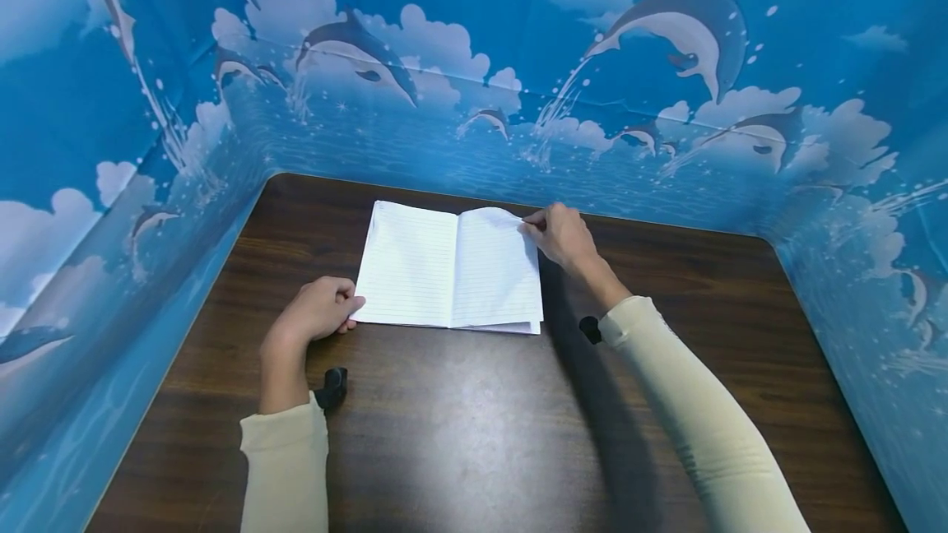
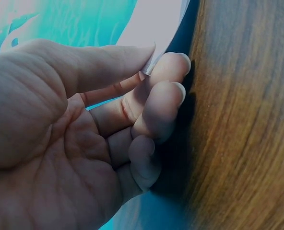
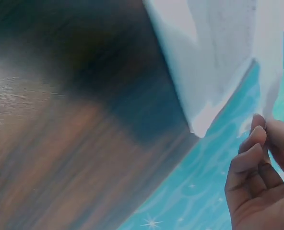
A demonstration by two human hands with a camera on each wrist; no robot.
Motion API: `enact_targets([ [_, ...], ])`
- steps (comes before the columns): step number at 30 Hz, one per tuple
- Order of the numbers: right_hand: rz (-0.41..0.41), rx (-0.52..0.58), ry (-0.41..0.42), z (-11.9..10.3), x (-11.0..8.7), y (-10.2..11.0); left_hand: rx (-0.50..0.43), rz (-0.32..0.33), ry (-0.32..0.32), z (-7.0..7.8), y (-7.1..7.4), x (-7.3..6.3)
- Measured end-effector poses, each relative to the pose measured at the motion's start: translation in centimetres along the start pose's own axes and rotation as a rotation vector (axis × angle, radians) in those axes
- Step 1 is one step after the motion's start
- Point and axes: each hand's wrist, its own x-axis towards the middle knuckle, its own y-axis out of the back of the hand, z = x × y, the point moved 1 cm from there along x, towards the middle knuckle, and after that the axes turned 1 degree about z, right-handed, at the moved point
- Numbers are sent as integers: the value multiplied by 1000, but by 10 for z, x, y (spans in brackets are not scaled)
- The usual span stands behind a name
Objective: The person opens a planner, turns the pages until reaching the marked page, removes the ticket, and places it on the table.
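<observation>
At far left, a blue backdrop (image 1: 44, 138) printed with leaping dolphins, clouds and sea spray hangs beside the dark wood-grain table (image 1: 230, 311) and wraps around its far edge to the right. Your cream left sleeve (image 1: 285, 471) enters from the near side, a small black device (image 1: 335, 387) at the wrist. Your left hand (image 1: 317, 309) pinches the near left corner of an open ruled notebook (image 1: 453, 270) between thumb and fingers; the left wrist view shows the paper's tip caught under the thumb, the lower fingers curled near the tabletop.

The notebook lies toward the far side of the table, between your two hands, its center fold running away from you. The left page (image 1: 407, 266) lies nearly flat, ruled with fine lines. The right page (image 1: 498, 270) bows upward along its far edge, and at its near right corner another sheet (image 1: 529, 328) shows from beneath, slightly askew.

Your right hand (image 1: 564, 238) pinches the far right corner of that right page between thumb and fingertips; in the right wrist view the page stands apart from the paper under it. A second black device (image 1: 590, 330) sits at your right wrist, and your cream right sleeve (image 1: 704, 410) stretches toward the near right, the arm's shadow falling across the table to its left.
</observation>
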Motion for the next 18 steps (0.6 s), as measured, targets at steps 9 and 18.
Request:
enact_targets([
  [9, -10, 142, -75, -16, -2, 18, 0, -2, -10, 0, 2, 0],
  [18, 50, 302, -113, -31, 1, 24, -3, -7, -12, 0, 1, 1],
])
